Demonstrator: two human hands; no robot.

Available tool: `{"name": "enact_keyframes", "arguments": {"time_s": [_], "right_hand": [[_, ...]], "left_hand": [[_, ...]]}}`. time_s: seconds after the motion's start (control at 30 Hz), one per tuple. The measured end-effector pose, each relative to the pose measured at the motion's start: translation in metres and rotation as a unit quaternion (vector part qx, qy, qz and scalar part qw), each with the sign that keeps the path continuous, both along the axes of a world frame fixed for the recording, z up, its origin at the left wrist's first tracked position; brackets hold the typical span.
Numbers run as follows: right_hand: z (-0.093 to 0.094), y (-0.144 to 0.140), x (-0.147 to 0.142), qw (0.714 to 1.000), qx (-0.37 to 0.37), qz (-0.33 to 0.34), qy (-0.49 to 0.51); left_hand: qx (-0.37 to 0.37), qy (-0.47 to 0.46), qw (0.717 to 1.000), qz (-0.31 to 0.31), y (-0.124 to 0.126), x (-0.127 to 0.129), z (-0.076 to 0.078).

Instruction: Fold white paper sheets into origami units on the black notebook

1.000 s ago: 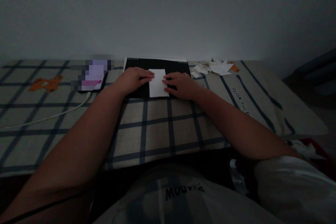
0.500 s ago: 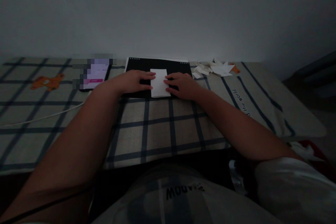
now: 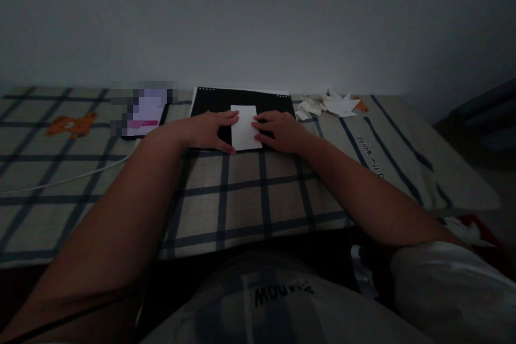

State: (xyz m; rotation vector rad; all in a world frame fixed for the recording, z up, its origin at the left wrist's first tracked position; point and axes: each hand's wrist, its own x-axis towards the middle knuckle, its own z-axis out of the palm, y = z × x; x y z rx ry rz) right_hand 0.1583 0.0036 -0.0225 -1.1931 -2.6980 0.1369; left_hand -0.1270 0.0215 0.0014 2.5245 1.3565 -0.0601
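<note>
On the black pad at the far side of the checked cloth lies a white paper, its near edge close to the pad's near edge. The left hand lies flat and spread, fingertips touching the paper's left edge; the right hand lies flat on the right edge; neither grips it. Left of the pad sits a phone; paper scraps lie to the right. Bare cloth spreads nearer the person.
</note>
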Motion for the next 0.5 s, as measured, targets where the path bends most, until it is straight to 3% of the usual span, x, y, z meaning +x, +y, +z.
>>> {"name": "enact_keyframes", "arguments": {"time_s": [0.2, 0.33, 0.5], "right_hand": [[0.0016, -0.0007, -0.0004, 1.0, -0.004, -0.001, -0.003], [0.002, -0.0001, 0.0003, 1.0, -0.003, 0.002, -0.001], [0.0022, -0.0003, 0.0003, 1.0, -0.006, 0.004, -0.001]], "left_hand": [[-0.001, -0.029, 1.0, -0.001, -0.0013, 0.0005, 0.002], [0.047, -0.081, 0.995, -0.033, 0.0038, -0.0001, -0.0018], [0.094, -0.08, 0.991, -0.047, 0.0033, 0.0036, 0.0029]]}}
